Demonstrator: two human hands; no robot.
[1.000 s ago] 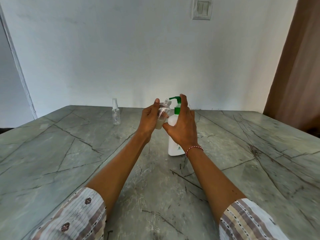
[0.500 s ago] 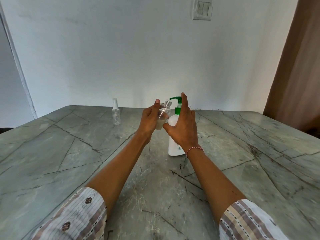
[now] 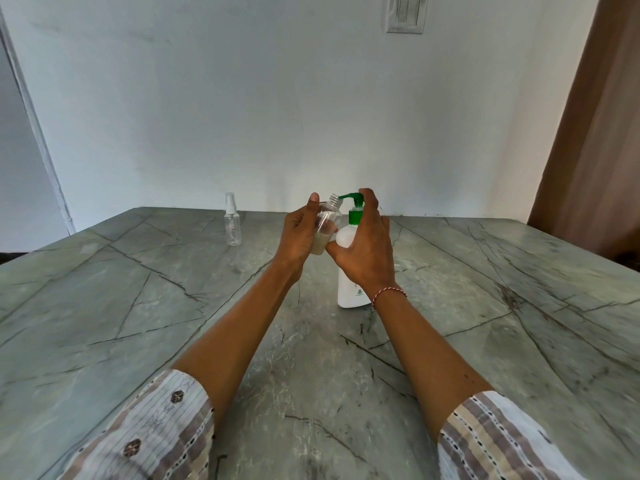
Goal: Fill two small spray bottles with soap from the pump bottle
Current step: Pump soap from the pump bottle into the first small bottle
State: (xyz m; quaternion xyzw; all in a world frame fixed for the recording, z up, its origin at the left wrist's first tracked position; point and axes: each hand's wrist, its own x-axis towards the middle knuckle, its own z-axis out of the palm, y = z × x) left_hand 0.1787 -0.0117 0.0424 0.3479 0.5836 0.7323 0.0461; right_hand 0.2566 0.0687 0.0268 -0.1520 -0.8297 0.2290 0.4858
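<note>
White wall backs a grey-green veined stone table (image 3: 138, 289), with a light switch plate (image 3: 405, 13) high on the wall and a brown curtain (image 3: 595, 133) at the right. Near the table's far edge, left of centre, a capped clear spray bottle (image 3: 232, 219) stands upright, well apart from the hands. Toward the middle of the far edge, the left hand (image 3: 300, 233) has its grip curled round an uncapped spray bottle (image 3: 325, 230), tilted so its threaded neck sits just under the green spout; pale liquid fills its lower part. Just beside it stands the white pump bottle (image 3: 348, 271), upright on the table. The right hand (image 3: 367, 251) wraps its grip about this bottle's shoulder, a finger lying on the green pump head (image 3: 353, 201). A red thread bracelet (image 3: 388, 294) circles the right wrist. Striped sleeves (image 3: 152, 434) show at the near edge.
</note>
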